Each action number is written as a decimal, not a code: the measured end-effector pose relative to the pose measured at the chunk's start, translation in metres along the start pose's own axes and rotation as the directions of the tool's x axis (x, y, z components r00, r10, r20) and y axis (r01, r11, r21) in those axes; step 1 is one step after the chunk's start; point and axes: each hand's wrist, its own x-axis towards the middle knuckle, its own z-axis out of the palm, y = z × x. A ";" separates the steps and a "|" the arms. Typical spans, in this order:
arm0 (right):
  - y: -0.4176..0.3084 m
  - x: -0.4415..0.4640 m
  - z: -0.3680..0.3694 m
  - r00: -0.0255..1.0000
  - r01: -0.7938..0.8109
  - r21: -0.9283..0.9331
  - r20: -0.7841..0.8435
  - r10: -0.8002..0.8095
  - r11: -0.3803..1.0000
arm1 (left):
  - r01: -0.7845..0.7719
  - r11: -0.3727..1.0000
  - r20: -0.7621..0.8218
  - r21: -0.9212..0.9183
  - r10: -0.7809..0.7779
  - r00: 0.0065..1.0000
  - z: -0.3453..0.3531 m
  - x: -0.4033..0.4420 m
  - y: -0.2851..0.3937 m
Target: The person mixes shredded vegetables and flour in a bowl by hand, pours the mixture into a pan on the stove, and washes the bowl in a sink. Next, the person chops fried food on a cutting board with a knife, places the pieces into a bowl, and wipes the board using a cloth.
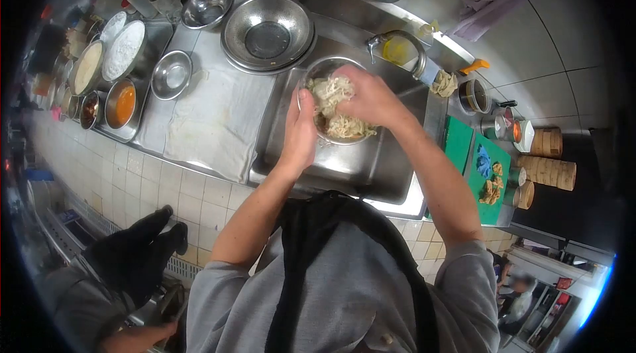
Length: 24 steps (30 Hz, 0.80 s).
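While the pale shreds (341,129) sit heaped in the bowl (321,68), over the sink (391,171), the right hand (361,93) is right in among them, fingers and thumb curved about a clump; how tightly, I can't tell. Up comes the left hand's (302,129) job: clasping the rim, thumb uppermost, and that grip should stay firm! Gentle scooping from beneath looks wisest, strands crowding the near edge. Cloth (209,134) left, green board (459,144) right.

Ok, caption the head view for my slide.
Left hand on a metal bowl at the sink, right hand in pale, stringy food.
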 end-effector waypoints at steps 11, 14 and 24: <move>0.008 -0.024 0.002 0.967 0.254 -0.155 0.026 -0.253 0.955 | -0.078 0.996 -0.084 -0.033 0.075 0.994 -0.009 0.005 0.003; -0.005 -0.017 0.022 0.989 0.148 -0.314 0.050 -0.140 0.938 | -0.089 0.996 -0.058 -0.021 0.087 0.995 -0.005 -0.003 0.001; -0.010 0.000 -0.024 0.978 0.206 -0.273 0.046 -0.201 0.940 | -0.061 0.997 -0.086 0.056 0.066 0.994 -0.007 -0.007 0.003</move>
